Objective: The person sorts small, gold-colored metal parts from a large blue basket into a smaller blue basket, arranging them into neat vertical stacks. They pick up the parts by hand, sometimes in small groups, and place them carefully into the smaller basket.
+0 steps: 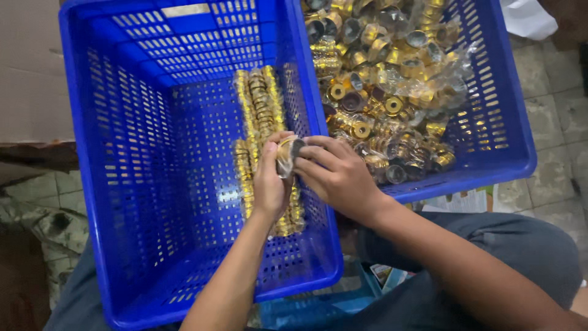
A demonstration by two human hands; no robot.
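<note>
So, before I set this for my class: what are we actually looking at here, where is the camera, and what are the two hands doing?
There is no machine here, only a person. The one picture comes from a camera worn on the person's head, looking down past their lap. The left hand and right hand together hold a small round gold-coloured cap over a large blue perforated plastic crate. Along that crate's right wall, rows of stacked gold caps lie neatly. A second blue plastic crate beside it holds a loose heap of gold caps in clear wrapping. Both crates sit above a tiled floor.
</note>
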